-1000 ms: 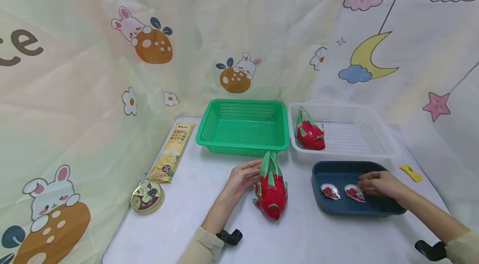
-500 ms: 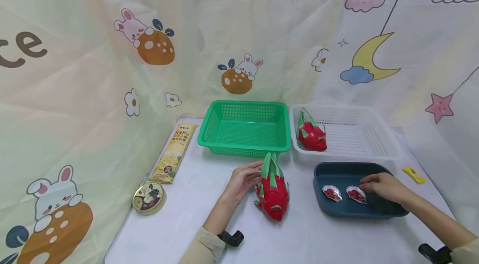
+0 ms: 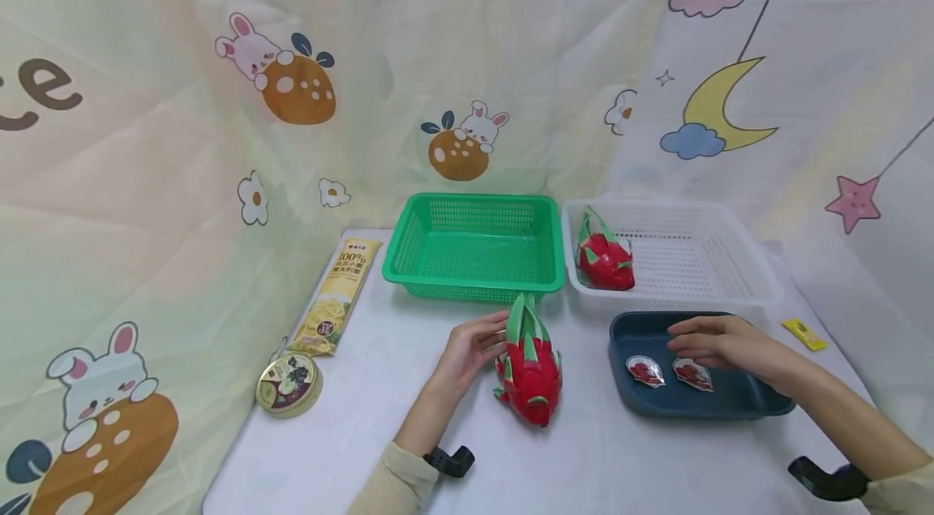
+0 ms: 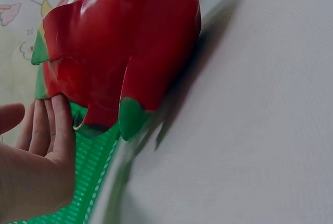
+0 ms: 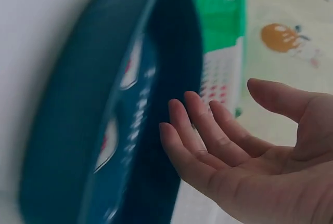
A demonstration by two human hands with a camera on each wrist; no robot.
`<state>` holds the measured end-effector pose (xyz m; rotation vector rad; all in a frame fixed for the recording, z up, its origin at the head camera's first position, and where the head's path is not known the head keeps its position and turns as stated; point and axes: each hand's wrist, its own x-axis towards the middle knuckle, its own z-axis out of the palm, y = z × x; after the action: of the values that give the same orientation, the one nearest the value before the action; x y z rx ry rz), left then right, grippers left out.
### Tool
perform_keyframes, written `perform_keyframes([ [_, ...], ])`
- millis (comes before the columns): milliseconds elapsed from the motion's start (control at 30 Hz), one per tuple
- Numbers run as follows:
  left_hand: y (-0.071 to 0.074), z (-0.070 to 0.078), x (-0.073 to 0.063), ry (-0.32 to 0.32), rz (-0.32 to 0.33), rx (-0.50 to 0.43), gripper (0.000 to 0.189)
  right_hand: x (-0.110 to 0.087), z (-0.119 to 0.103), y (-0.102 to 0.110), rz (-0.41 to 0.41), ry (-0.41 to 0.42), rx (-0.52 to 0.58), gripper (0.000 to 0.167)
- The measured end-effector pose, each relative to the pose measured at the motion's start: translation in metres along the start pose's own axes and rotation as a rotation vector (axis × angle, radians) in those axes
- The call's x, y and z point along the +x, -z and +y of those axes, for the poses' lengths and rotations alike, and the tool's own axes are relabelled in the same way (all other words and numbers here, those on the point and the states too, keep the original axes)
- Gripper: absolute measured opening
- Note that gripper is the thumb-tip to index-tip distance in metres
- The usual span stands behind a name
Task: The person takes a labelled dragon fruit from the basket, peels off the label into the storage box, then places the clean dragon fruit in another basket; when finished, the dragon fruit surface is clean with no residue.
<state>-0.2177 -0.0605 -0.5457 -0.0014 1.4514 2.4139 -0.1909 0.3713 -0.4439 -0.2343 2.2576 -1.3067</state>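
Observation:
A red toy dragon fruit [image 3: 531, 385] with green leaf tips lies on the white table, leaves toward the green basket. My left hand [image 3: 473, 351] touches its left side with loosely extended fingers; the left wrist view shows those fingers [image 4: 63, 125] against the fruit. Over the dark blue tray [image 3: 635, 409] hovers my right hand [image 3: 730, 346], fingers spread and relaxed, with nothing in it. Two small flat pieces printed with red pictures lie in the tray: a left piece [image 3: 645, 371] and a right piece [image 3: 691, 375] just below the hand.
A green basket [image 3: 474, 288] stands at the back. Beside it, a white basket [image 3: 700, 300] holds another dragon fruit [image 3: 607, 263]. A yellow pasta packet [image 3: 337, 296] and a round tin [image 3: 289, 385] are at left. One small yellow packet [image 3: 805, 334] lies right of the tray.
My right hand has moved from the right part of the tray to the left and up, away from the right printed piece. My left hand and the dragon fruit stay put.

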Motion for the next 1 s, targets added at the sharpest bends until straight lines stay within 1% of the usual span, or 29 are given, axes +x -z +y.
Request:
perform_keyframes([
  [67,0.000,0.000,0.000,0.000,-0.006,0.002,0.037,0.001,-0.009,-0.005,-0.018,0.025,0.049,0.057],
  [167,0.001,0.000,-0.001,-0.001,-0.010,0.004,0.039,0.005,-0.021,-0.015,-0.058,0.061,0.152,0.055],
  [233,0.002,0.000,-0.002,-0.001,-0.012,0.004,0.040,0.008,-0.026,-0.024,-0.069,0.068,0.230,0.054],
  [300,0.002,0.001,-0.002,0.000,-0.018,0.002,0.040,0.011,-0.030,-0.036,-0.064,0.078,0.296,0.053],
  [367,0.002,0.001,-0.001,-0.003,-0.026,0.001,0.041,0.014,-0.032,-0.050,-0.059,0.104,0.332,0.053],
  [533,0.002,0.002,0.001,0.001,-0.034,-0.002,0.041,0.021,-0.035,-0.081,-0.048,0.127,0.402,0.050],
  [600,0.002,0.002,0.002,0.009,-0.034,-0.006,0.042,0.023,-0.038,-0.090,-0.035,0.118,0.439,0.049],
  [767,0.001,0.003,0.002,0.010,-0.026,-0.006,0.044,0.030,-0.046,-0.106,0.000,0.117,0.468,0.053],
  [867,0.001,0.002,0.001,0.007,-0.024,0.001,0.045,0.035,-0.047,-0.114,0.029,0.115,0.447,0.055],
  [1000,0.001,0.002,0.000,0.008,-0.024,-0.008,0.047,0.041,-0.045,-0.125,0.088,0.101,0.416,0.056],
])
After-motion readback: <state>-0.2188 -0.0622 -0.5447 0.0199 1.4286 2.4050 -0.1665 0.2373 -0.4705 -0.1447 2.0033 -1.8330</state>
